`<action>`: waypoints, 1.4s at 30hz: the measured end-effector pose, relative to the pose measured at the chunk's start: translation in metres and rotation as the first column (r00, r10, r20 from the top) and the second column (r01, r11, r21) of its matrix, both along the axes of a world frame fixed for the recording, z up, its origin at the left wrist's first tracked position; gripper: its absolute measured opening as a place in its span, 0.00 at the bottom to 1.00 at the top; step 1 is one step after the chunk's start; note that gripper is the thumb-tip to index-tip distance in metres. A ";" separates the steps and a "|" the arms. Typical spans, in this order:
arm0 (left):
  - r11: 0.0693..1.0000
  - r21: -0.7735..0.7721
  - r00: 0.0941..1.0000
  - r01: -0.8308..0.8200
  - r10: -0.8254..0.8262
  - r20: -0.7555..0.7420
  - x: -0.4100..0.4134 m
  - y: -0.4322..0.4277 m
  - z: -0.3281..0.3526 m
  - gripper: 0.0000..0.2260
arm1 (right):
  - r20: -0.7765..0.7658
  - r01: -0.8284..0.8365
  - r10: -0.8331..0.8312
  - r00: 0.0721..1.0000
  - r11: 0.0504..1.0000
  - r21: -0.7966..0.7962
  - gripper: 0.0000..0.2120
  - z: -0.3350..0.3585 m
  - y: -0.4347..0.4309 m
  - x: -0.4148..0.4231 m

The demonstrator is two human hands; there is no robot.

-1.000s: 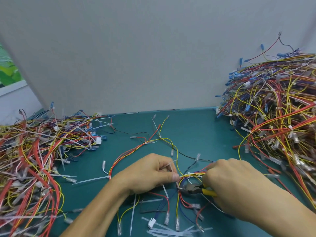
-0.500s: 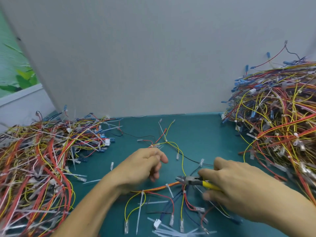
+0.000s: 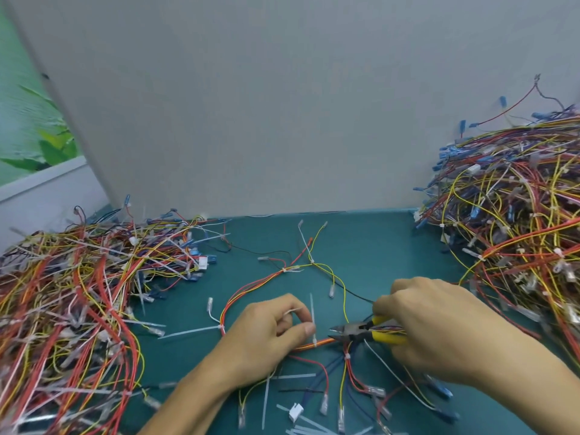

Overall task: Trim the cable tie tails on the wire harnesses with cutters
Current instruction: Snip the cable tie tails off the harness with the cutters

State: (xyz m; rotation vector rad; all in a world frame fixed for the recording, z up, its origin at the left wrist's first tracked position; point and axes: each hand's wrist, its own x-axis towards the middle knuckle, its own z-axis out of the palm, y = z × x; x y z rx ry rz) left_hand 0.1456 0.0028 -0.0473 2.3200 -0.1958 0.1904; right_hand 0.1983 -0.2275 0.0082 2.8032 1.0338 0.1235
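Teal mat (image 3: 376, 246); harness (image 3: 323, 343) pinched in left fingers (image 3: 309, 329), tie tail (image 3: 312, 312) upright alongside, cutters (image 3: 354, 331) gripped in right fingers (image 3: 387, 306).

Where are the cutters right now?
Head view, lower centre-right: cutters in the right hand, tips near the upright tie tail by the left hand.

We only get the nose of the cutters (image 3: 357, 331): the right hand (image 3: 439, 324) wraps most of the yellow handles, and whether the tips touch the cable tie tail (image 3: 312, 315) is too fine to call. The harness (image 3: 317, 343) runs under the left hand (image 3: 270, 337), so its stretch behind that grip is hidden. Outboard of the grips, the left pile (image 3: 62, 309) is smeared and clipped left and bottom, the right pile (image 3: 518, 230) clipped right, and the loose cut tails (image 3: 301, 425) run off the bottom.
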 end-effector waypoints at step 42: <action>0.995 -0.096 0.996 0.028 -0.036 -0.076 0.012 -0.002 -0.008 0.07 | -0.104 -0.099 0.092 0.990 0.994 -0.056 0.03 -0.016 0.012 0.004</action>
